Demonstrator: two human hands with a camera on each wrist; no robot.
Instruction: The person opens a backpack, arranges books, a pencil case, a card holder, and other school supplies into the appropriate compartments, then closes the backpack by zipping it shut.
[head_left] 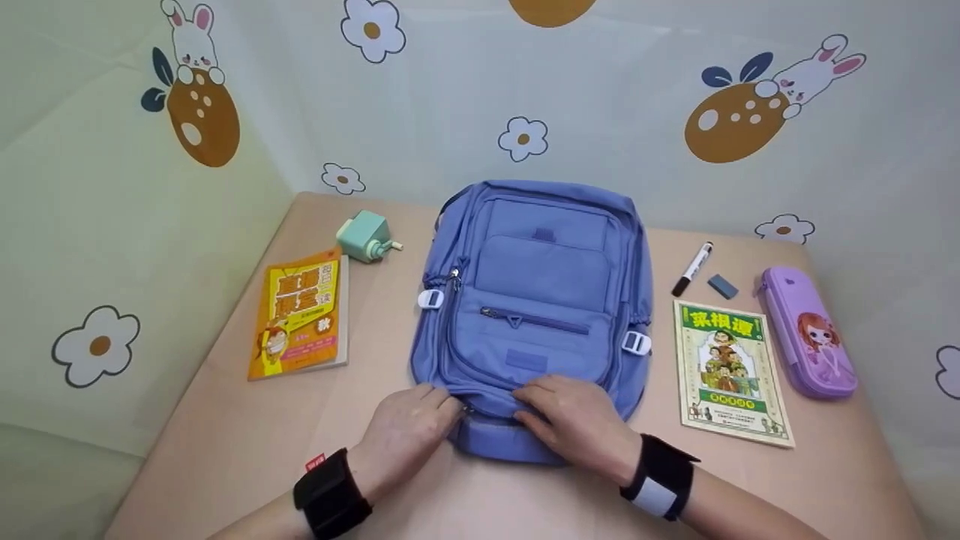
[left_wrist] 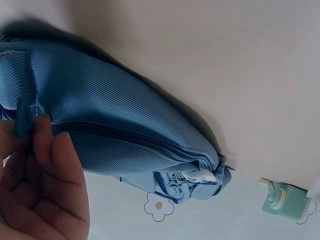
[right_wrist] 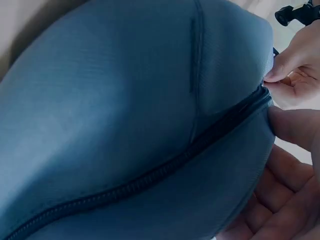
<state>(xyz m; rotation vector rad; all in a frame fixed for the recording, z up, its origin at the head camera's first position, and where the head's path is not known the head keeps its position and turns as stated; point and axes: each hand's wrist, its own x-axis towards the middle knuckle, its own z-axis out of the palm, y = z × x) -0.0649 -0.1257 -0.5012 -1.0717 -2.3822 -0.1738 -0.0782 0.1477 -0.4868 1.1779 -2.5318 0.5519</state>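
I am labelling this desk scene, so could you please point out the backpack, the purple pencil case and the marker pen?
backpack [head_left: 540, 277]: head view, on the flat front pocket panel.
purple pencil case [head_left: 808, 330]: head view, on the lid, at the printed girl.
marker pen [head_left: 693, 268]: head view, on the middle of the white barrel.

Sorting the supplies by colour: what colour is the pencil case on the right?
The pencil case is purple with a cartoon girl; the head view shows it best.

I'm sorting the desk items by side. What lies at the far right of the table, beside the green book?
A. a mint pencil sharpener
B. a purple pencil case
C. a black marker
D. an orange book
B: the purple pencil case lies right of the green book.
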